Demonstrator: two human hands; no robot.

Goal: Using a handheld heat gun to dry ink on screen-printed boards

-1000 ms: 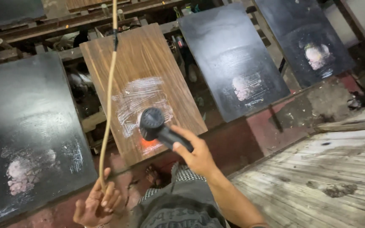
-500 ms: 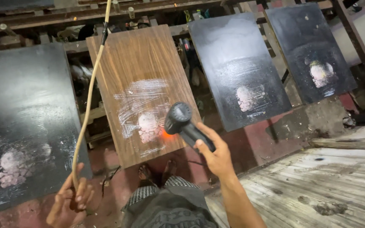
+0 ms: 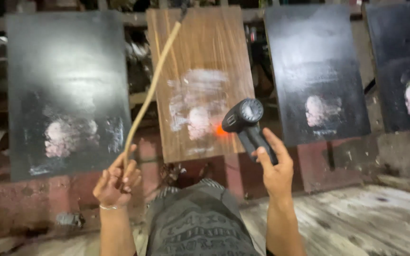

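Four slanted boards stand in a row; the brown wooden board (image 3: 200, 80), second from the left, carries a whitish smeared patch at its middle. Black boards (image 3: 67, 90) flank it, each with a pale worn blotch. Just right of the smear, a black heat gun (image 3: 247, 124) points its nozzle at the wood, an orange glow at its mouth. Gripping its handle is the right hand (image 3: 275, 169). Left of the wooden board's lower edge, the left hand (image 3: 117, 179) is closed around a thin tan cord (image 3: 150, 92) running up across the wood.
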